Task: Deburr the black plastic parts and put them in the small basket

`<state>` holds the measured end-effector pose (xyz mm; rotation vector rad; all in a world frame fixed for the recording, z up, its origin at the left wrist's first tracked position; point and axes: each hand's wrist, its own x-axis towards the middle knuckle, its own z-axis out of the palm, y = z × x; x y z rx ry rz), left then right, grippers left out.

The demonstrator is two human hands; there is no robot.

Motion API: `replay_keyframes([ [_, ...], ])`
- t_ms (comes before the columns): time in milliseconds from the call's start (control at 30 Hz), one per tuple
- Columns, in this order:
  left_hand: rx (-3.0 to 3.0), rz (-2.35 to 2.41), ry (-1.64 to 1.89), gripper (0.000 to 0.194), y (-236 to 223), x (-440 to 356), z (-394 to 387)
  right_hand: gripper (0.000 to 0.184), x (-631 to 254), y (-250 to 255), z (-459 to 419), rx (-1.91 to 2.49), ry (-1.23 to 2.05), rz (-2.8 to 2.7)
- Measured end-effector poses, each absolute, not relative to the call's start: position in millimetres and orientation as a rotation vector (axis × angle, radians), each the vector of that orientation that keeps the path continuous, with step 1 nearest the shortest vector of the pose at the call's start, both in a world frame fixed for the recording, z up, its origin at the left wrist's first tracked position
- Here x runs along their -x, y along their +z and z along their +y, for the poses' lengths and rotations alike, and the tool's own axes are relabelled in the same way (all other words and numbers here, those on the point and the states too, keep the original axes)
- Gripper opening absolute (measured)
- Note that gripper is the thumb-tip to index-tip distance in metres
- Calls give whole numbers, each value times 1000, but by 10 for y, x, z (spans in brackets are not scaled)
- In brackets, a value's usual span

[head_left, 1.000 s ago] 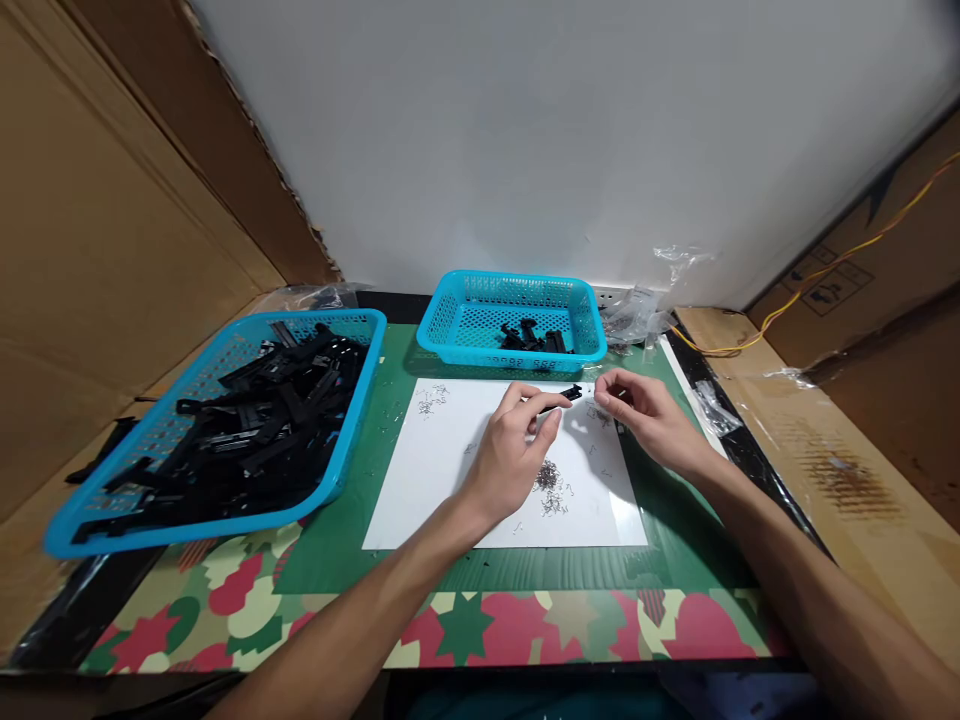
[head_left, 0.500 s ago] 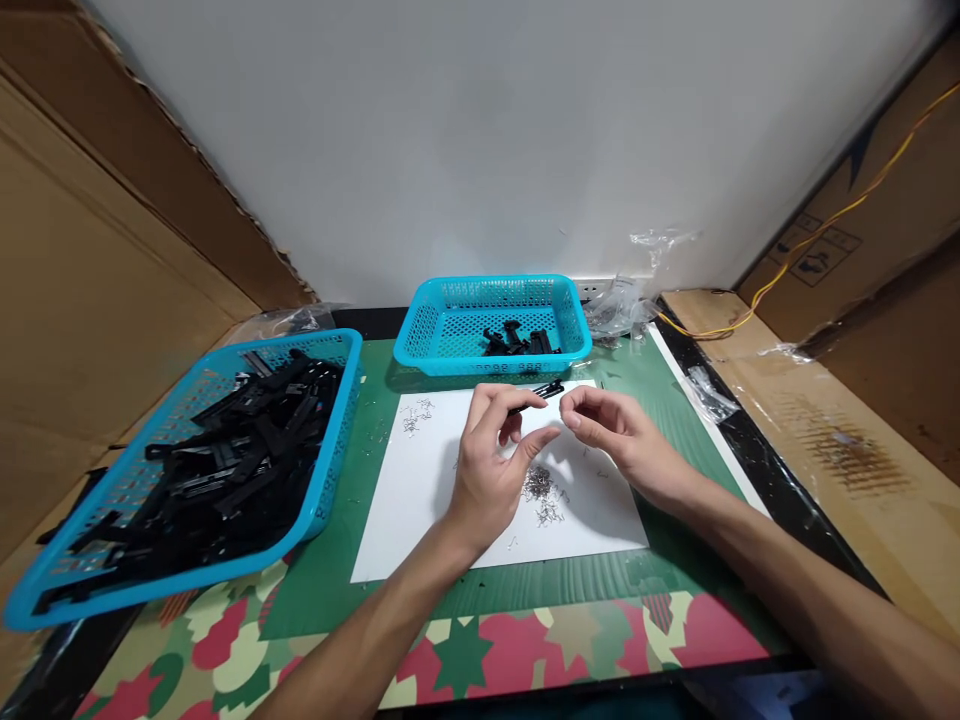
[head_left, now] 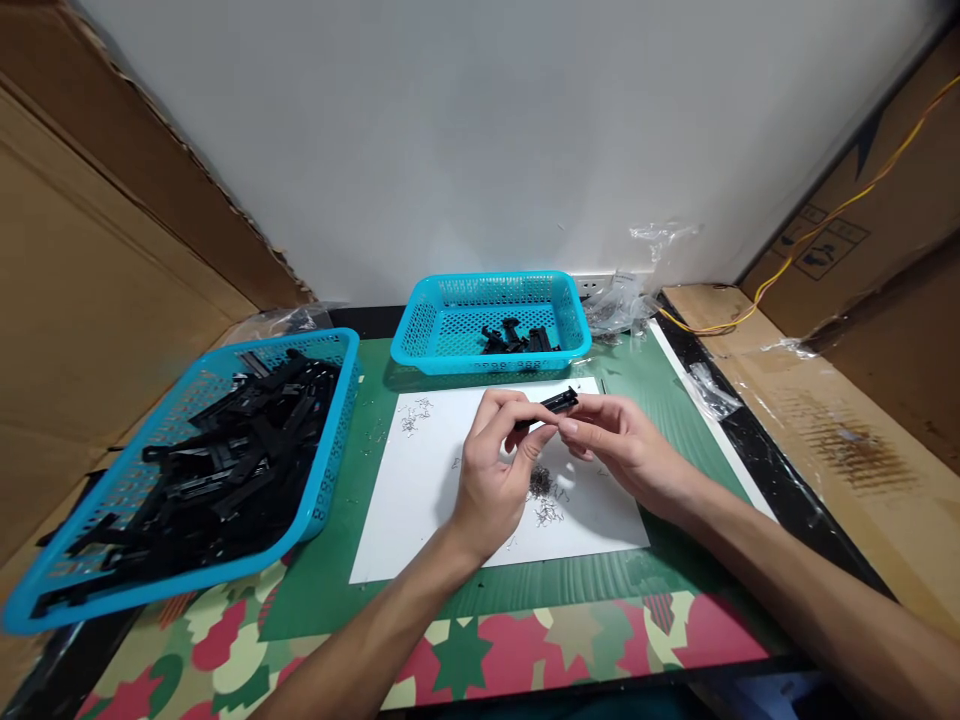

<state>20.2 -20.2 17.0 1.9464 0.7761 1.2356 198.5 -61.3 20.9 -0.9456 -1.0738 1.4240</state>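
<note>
- Black part (head_left: 559,400): over paper (head_left: 420,500), between hands.
- Left hand (head_left: 495,460): clamped on it.
- Right hand (head_left: 619,437): fingertips up against part; can't tell if gripping anything.
- Best: firm left pinch, light right fingertips, work low above metal bits (head_left: 541,485).

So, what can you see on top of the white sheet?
Small wiry pieces lie on the white sheet, including a pile right of its middle. Whatever the left hand and right hand cover cannot be seen.
</note>
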Motion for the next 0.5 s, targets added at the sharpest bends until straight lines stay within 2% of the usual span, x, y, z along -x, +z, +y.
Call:
replay_keyframes([
  [300,-1917,881,1178,13,168,-205,-166,26,-1983,187,-617,1148,1325,-1125],
  [500,-1861,931,1174,17,144,-182,-97,19,-2330,255,-525,1497,817,-1613],
])
